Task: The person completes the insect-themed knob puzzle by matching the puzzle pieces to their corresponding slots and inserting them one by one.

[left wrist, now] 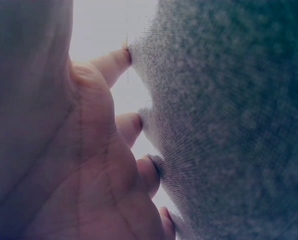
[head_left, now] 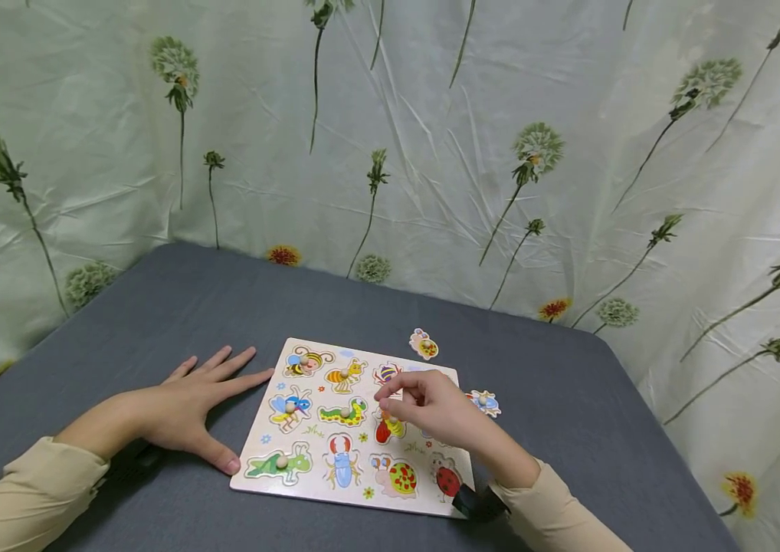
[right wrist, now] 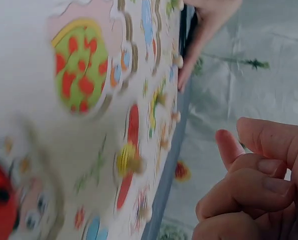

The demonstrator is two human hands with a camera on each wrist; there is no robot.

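A wooden peg puzzle board [head_left: 307, 479] with printed insects lies on the table. My left hand [head_left: 179, 410] rests spread on the cloth at its left, thumb and index fingertips at the board's edge. My right hand [head_left: 438, 406] hovers over the board beside the butterfly piece [head_left: 390, 428]; its fingers are loosely curled and hold nothing, apart from the knob in the right wrist view. Knobbed pieces sit in the board, among them a caterpillar [head_left: 343, 413] and a grasshopper [head_left: 282, 463]. The stag beetle [head_left: 342, 462], snail [head_left: 401, 478] and ladybug [head_left: 447, 479] pictures show no knobs.
A loose snail piece [head_left: 424, 344] lies behind the board. Another loose piece with blue parts [head_left: 486, 402] lies to the right, partly hidden by my right hand. The dark grey table [head_left: 238, 291] ends at a flower-printed curtain [head_left: 431, 153].
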